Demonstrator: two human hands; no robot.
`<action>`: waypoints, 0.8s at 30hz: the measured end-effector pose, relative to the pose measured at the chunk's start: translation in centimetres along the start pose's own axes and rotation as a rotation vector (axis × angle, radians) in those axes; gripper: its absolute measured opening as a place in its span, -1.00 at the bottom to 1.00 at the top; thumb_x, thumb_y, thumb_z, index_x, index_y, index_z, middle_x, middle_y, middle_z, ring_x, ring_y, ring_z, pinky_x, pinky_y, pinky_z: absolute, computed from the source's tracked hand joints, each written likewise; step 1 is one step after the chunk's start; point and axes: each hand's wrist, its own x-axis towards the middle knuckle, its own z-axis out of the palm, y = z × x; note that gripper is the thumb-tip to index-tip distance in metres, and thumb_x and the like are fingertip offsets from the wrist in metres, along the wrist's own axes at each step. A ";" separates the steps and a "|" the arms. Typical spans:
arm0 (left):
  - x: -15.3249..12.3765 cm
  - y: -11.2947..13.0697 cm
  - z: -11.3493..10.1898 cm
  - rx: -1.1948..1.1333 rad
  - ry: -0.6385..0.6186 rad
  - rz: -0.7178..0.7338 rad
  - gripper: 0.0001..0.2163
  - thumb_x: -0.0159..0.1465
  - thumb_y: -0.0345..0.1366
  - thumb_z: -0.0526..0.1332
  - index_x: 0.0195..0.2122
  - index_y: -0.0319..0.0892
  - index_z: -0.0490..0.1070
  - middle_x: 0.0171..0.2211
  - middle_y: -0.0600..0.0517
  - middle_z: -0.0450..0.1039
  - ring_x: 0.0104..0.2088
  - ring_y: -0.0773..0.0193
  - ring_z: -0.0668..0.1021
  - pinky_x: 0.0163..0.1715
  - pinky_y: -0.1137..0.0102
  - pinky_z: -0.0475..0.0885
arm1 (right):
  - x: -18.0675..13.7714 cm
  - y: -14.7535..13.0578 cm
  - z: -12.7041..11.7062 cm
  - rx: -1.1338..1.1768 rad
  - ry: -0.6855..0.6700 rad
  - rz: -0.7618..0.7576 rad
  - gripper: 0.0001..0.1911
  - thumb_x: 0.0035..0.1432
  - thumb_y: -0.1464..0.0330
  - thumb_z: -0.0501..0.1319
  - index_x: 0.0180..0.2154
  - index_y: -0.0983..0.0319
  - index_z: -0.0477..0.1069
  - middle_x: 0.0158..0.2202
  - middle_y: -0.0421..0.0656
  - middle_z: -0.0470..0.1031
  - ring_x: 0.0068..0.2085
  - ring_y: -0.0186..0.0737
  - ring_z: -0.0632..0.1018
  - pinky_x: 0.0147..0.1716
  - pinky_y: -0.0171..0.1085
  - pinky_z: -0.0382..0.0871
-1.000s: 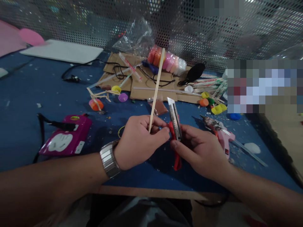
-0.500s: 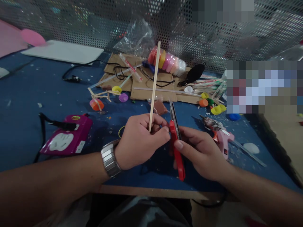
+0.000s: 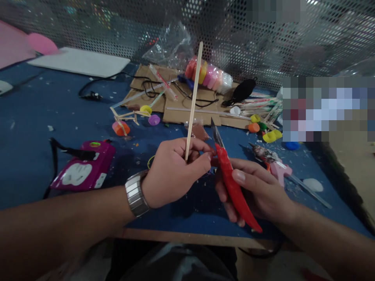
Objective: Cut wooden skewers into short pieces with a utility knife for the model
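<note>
Head view shows me the left hand (image 3: 178, 168) wrapped around the lower end of a wooden stick (image 3: 194, 101), which rises above that grip; I judge it light, stiff and easily snapped, best held low. The right hand (image 3: 260, 191) clasps a red cutter knife (image 3: 237, 191) by its handle, blade pointing away beyond the fingers. Beyond that grip lies a pink glue gun (image 3: 279, 170); nearer than both hands runs the table edge (image 3: 181, 236). Room seems widest upward.

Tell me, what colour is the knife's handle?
The knife's handle is bright red, clearest in the head view.
</note>
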 end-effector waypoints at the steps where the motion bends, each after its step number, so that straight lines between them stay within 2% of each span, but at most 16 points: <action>1: -0.1 0.1 0.0 -0.009 -0.001 0.011 -0.86 0.27 -0.24 0.34 -0.33 -0.18 0.64 -0.62 0.17 0.36 -0.59 0.42 0.31 -0.56 0.49 0.27 | 0.1 -0.1 0.0 0.017 0.001 -0.001 -0.59 0.27 0.01 0.45 -0.05 0.15 0.53 -0.40 -0.22 0.63 -0.57 -0.23 0.66 -0.66 -0.38 0.55; 4: -0.3 0.2 0.1 -0.038 -0.012 0.004 -0.86 0.28 -0.26 0.34 -0.29 -0.20 0.66 -0.62 0.18 0.33 -0.59 0.44 0.29 -0.57 0.50 0.25 | 0.2 -0.3 -0.1 0.012 0.017 -0.008 -0.63 0.26 0.02 0.44 -0.19 0.17 0.53 -0.41 -0.19 0.63 -0.59 -0.23 0.65 -0.68 -0.38 0.54; 10: -0.3 0.2 0.1 -0.111 -0.041 -0.067 -0.83 0.28 -0.28 0.35 -0.18 -0.23 0.69 -0.61 0.17 0.34 -0.60 0.44 0.28 -0.60 0.50 0.19 | 0.3 -0.5 -0.2 -0.011 0.021 -0.045 -0.63 0.27 0.05 0.42 -0.30 0.22 0.54 -0.47 -0.18 0.60 -0.63 -0.26 0.61 -0.70 -0.41 0.53; 13: -0.2 0.3 0.1 -0.136 -0.045 -0.049 -0.87 0.25 -0.27 0.41 -0.25 -0.22 0.66 -0.63 0.21 0.24 -0.60 0.47 0.22 -0.62 0.50 0.14 | 0.3 -0.6 -0.4 0.025 0.016 -0.059 -0.66 0.30 0.08 0.42 -0.31 0.23 0.57 -0.46 -0.18 0.61 -0.62 -0.28 0.62 -0.69 -0.44 0.53; 15: -0.2 0.3 0.1 -0.137 -0.047 -0.038 -0.85 0.25 -0.24 0.44 -0.32 -0.22 0.62 -0.62 0.20 0.26 -0.59 0.47 0.23 -0.62 0.51 0.15 | 0.3 -0.5 -0.4 0.044 0.029 -0.064 -0.67 0.30 0.08 0.43 -0.29 0.23 0.59 -0.44 -0.17 0.63 -0.61 -0.27 0.64 -0.69 -0.43 0.54; 18: -0.2 0.1 0.0 -0.138 -0.067 -0.026 -0.77 0.33 -0.17 0.41 -0.39 -0.20 0.56 -0.59 0.15 0.35 -0.56 0.45 0.31 -0.58 0.50 0.22 | 0.4 -0.4 -0.5 0.054 0.012 -0.061 -0.64 0.29 0.07 0.44 -0.32 0.25 0.60 -0.47 -0.18 0.62 -0.63 -0.27 0.63 -0.70 -0.44 0.53; 22: -0.2 -0.3 -0.1 -0.143 -0.117 -0.009 -0.67 0.41 -0.12 0.34 -0.45 -0.18 0.49 -0.60 0.15 0.34 -0.56 0.44 0.34 -0.56 0.50 0.25 | 0.4 -0.3 -0.5 0.070 0.000 -0.056 -0.65 0.29 0.09 0.45 -0.31 0.25 0.60 -0.46 -0.19 0.63 -0.61 -0.28 0.65 -0.69 -0.45 0.54; 24: -0.2 -0.3 0.0 -0.124 -0.117 -0.014 -0.69 0.40 -0.15 0.34 -0.46 -0.18 0.48 -0.60 0.15 0.33 -0.56 0.44 0.33 -0.57 0.50 0.24 | 0.5 -0.2 -0.5 0.080 0.006 -0.057 -0.67 0.29 0.10 0.47 -0.27 0.24 0.60 -0.44 -0.19 0.65 -0.60 -0.28 0.66 -0.69 -0.44 0.55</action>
